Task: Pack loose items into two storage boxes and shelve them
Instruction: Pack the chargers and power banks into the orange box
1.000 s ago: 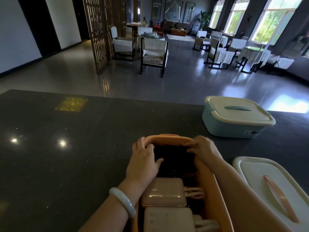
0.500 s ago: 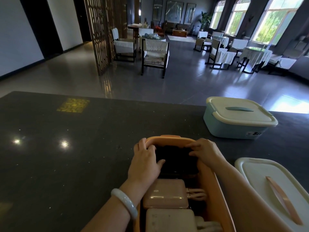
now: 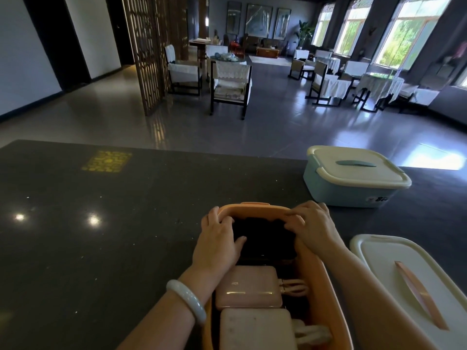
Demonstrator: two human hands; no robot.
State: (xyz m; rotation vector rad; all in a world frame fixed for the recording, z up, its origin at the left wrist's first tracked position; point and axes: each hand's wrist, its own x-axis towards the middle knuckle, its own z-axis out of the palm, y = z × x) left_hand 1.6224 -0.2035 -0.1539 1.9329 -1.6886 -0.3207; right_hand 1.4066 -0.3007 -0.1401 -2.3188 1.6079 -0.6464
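dark table carried our orange box; left hand and right hand fingers curled on a black item at its far end; blue box sat lidded beyond.

Orange box, pale blue box with cream lid, black speckled counter, pink case

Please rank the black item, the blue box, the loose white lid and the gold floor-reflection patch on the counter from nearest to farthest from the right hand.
1. Black item: under the right hand, inside the orange box.
2. Loose white lid: right, nearer the camera.
3. Blue box: beyond, far right; close to the lid's rank.
4. Gold patch: far left.
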